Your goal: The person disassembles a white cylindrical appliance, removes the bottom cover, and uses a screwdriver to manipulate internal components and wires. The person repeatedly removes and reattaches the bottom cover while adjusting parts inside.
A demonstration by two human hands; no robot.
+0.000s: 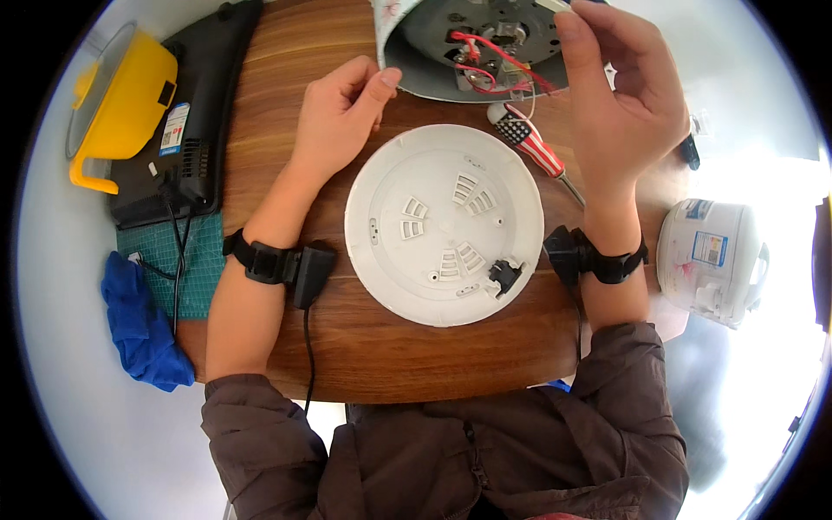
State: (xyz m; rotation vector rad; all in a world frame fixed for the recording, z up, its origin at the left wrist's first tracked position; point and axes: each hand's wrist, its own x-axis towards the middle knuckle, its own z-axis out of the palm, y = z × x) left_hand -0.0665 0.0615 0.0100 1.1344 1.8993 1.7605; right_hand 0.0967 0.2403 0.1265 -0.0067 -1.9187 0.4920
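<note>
At the top edge a round appliance housing (425,85) lies on its side, its open underside facing me. Inside are a grey metal base (425,48), red wires (490,48) and metal terminals. My left hand (342,113) is closed at the left rim of the housing, thumb against the edge. Over its right side is my right hand (620,95), thumb and index finger pinched at the picture's edge; what they hold cannot be made out. Between my forearms lies a white round vented base cover (442,225) with a small black part (504,276) near its rim.
A screwdriver (539,152) with a flag-patterned handle lies beside the cover. At left, a yellow pot (130,104) rests on a black appliance (204,113), near a green mat (204,277) and blue cloth (139,321). A white rice cooker (706,260) stands at right.
</note>
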